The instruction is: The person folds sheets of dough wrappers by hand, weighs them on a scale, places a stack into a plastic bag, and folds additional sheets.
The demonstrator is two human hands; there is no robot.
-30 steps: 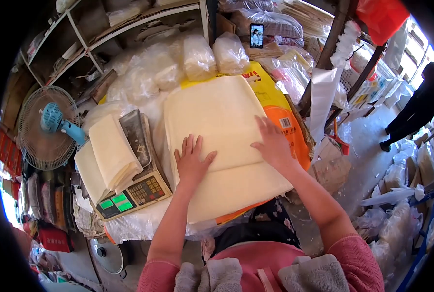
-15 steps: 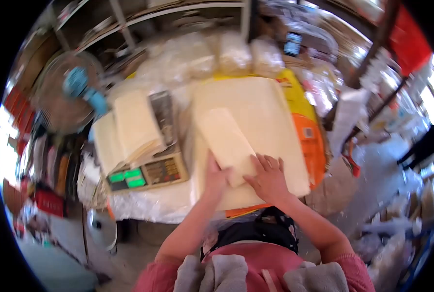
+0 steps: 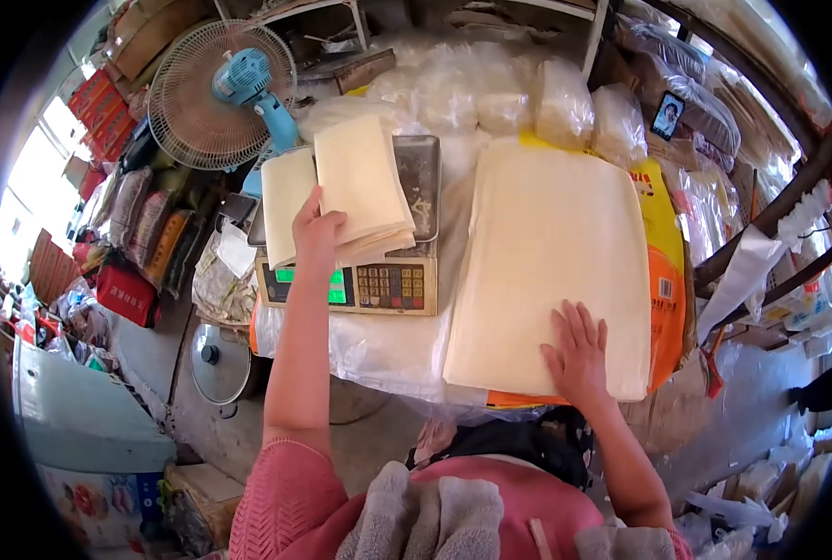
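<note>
My left hand (image 3: 316, 231) is over the scale, its fingers closed on the lower left edge of a pile of folded cream-coloured sheets (image 3: 360, 177). A second folded pile (image 3: 287, 201) lies to the left, partly overlapped by it. Both rest on the metal pan (image 3: 421, 182) of a weighing scale with a keypad (image 3: 390, 286) and a lit green display, which my wrist partly covers. My right hand (image 3: 581, 359) lies flat, fingers spread, on the lower part of a large stack of flat cream-coloured sheets (image 3: 547, 252). Nothing is held in it.
A fan (image 3: 225, 93) with a blue motor stands behind the scale. Clear plastic bags of pale goods (image 3: 564, 98) line the table's back. A phone (image 3: 667, 115) is propped at the back right. Yellow and orange sacking (image 3: 666, 271) shows under the stack. A glass-lidded pot (image 3: 220, 364) is on the floor.
The folded sheet that lay under both hands on the large stack is gone from there. My left hand has moved left to the scale; my right hand stays on the stack. The view has shifted.
</note>
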